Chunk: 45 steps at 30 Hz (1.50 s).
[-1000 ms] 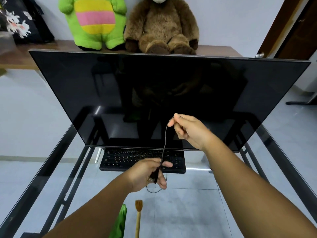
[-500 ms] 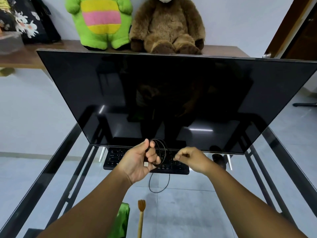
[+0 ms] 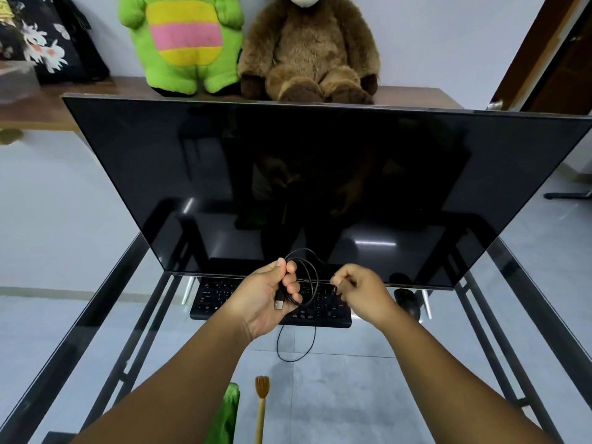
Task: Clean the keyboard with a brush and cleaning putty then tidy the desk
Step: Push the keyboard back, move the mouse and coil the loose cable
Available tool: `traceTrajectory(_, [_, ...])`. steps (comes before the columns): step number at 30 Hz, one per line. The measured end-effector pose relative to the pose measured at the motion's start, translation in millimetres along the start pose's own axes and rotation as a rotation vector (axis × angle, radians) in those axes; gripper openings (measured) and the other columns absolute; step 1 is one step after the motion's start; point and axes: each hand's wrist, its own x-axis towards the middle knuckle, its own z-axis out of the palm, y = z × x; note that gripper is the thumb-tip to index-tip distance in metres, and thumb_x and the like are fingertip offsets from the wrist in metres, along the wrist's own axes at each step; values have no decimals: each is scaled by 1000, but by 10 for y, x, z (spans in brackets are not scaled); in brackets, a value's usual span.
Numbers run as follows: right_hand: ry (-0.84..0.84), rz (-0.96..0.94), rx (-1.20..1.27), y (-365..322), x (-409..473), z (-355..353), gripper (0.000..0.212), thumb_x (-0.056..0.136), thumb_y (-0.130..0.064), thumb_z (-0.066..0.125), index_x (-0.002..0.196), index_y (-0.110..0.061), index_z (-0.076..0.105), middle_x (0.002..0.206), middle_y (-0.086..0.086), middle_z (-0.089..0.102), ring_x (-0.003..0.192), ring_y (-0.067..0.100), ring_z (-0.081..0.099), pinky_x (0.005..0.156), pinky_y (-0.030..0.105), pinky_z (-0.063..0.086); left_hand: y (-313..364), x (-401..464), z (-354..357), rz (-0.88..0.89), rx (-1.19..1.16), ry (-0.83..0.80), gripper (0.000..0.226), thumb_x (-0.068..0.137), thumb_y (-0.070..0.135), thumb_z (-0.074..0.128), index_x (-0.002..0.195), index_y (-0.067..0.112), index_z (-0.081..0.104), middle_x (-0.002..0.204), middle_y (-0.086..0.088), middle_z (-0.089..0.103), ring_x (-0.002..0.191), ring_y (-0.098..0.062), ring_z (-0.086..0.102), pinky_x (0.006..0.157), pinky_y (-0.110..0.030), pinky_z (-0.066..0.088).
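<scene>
A black keyboard point(image 3: 323, 315) lies on the glass desk point(image 3: 368, 389) under the front edge of a large dark monitor point(image 3: 320, 174). Above the keyboard my left hand point(image 3: 266, 299) grips loops of a thin black cable point(image 3: 312, 274), its USB plug lying in my palm. My right hand point(image 3: 362, 290) pinches the same cable just to the right of the loops. A loose loop of cable point(image 3: 296, 346) hangs down below my left hand. A wooden brush point(image 3: 261, 402) lies at the near edge of the desk, beside a green thing point(image 3: 229, 411).
A black mouse point(image 3: 407, 299) sits right of the keyboard, partly under the monitor. Behind the monitor a wooden shelf point(image 3: 416, 96) carries a green plush toy point(image 3: 185, 43) and a brown plush bear point(image 3: 310, 49). Black metal frame bars run under the glass on both sides.
My right hand has come down from in front of the monitor to the level of my left hand. The cable, stretched out a second ago, is now wound in loops in my left hand.
</scene>
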Motion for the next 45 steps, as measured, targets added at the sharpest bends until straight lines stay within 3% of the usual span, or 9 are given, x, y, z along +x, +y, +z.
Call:
traceTrajectory(4, [33, 92, 476, -63, -3, 39, 13, 98, -5, 52, 92, -4, 64, 75, 10, 63, 62, 13, 59, 59, 23, 52, -8, -4, 32, 15, 40, 8, 31, 104, 27, 38, 84, 12, 57, 67, 0, 40, 60, -12, 40, 60, -25, 43])
traceTrajectory(13, [-96, 85, 662, -196, -66, 59, 11, 97, 2, 50, 98, 1, 61, 74, 11, 62, 62, 15, 57, 58, 23, 51, -13, -5, 44, 86, 50, 25, 33, 104, 24, 39, 84, 12, 62, 68, 0, 42, 61, -11, 43, 65, -27, 41])
traceTrajectory(21, [-260, 160, 730, -285, -175, 62, 15, 95, 4, 51, 102, -5, 61, 71, 15, 65, 58, 18, 57, 53, 25, 49, -20, -20, 95, 158, 198, 101, 32, 105, 23, 35, 88, 12, 60, 69, 2, 46, 63, -10, 47, 65, -23, 46])
traceTrajectory(25, [-216, 185, 759, -293, -183, 26, 13, 98, -8, 51, 93, -4, 62, 72, 17, 66, 57, 19, 60, 51, 24, 51, -55, -3, 59, 198, 278, 170, 32, 104, 23, 36, 90, 15, 64, 74, 3, 50, 73, -12, 50, 70, -27, 40])
traceTrajectory(28, [-178, 181, 734, -289, -175, -1, 13, 96, -4, 55, 90, -1, 66, 75, 14, 66, 59, 16, 61, 53, 22, 53, -76, -5, 27, 205, 348, 204, 32, 104, 24, 37, 94, 17, 68, 77, 4, 56, 80, -11, 52, 72, -28, 40])
traceTrajectory(33, [-162, 175, 700, -310, -183, -58, 19, 90, 4, 60, 106, -3, 67, 74, 13, 67, 60, 16, 61, 54, 22, 53, -62, -22, -18, 186, 517, 256, 29, 102, 26, 44, 96, 25, 73, 84, 9, 71, 77, -9, 47, 73, -27, 35])
traceTrajectory(38, [-151, 213, 685, -335, -197, -54, 14, 85, 9, 65, 96, 1, 67, 75, 12, 66, 60, 17, 66, 54, 22, 55, -53, -18, -32, 141, 395, 276, 24, 100, 20, 50, 99, 15, 73, 84, -1, 72, 64, -8, 47, 61, -20, 41])
traceTrajectory(45, [-76, 245, 725, -344, -214, -3, 12, 90, 5, 59, 96, 0, 68, 79, 16, 67, 61, 19, 67, 55, 23, 56, -118, -9, -17, 125, 286, 285, 22, 99, 13, 51, 102, 4, 71, 78, -8, 71, 65, -11, 58, 62, -18, 53])
